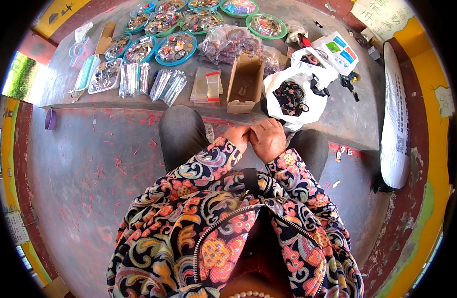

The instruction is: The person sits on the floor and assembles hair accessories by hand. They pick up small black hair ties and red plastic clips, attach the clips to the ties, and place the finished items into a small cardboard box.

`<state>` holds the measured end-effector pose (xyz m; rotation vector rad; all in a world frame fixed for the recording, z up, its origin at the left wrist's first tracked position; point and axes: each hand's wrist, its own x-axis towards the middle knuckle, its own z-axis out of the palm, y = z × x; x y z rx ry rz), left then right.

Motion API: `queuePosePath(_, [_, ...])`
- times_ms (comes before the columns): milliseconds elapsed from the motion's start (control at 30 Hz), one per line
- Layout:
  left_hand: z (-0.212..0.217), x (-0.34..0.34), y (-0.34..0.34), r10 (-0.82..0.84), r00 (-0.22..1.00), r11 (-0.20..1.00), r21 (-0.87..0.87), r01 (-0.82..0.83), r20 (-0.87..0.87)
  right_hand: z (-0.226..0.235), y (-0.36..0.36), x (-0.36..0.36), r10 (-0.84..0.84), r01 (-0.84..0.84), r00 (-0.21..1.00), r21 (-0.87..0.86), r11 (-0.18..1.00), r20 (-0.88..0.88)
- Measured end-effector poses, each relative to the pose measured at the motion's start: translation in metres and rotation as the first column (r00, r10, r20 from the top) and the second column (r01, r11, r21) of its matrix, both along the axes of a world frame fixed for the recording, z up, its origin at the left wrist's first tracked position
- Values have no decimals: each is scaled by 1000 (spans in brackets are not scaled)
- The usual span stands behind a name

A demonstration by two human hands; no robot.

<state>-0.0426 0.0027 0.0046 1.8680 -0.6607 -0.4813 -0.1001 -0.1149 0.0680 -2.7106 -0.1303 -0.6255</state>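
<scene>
The left hand (237, 137) and right hand (268, 139) touch, fingers (262, 125) curled, maybe fiddling, though I can't tell if they hold anything, near the brown box (240, 107) and white bag (308, 117) on the table (348, 125), and reaching in calls for parting the hands

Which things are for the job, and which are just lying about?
Probably for the job, being nearest the left hand and right hand (I can't tell if they hold anything):
open cardboard box
white bag with black tangled things

Probably just lying about:
purple container, far left
long white sack, far right
</scene>
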Motion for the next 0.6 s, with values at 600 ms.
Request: queuePosePath(600, [0, -3, 2, 19, 998, 999, 31, -20, 52, -2, -1, -1, -17, 19, 998, 30, 999, -66])
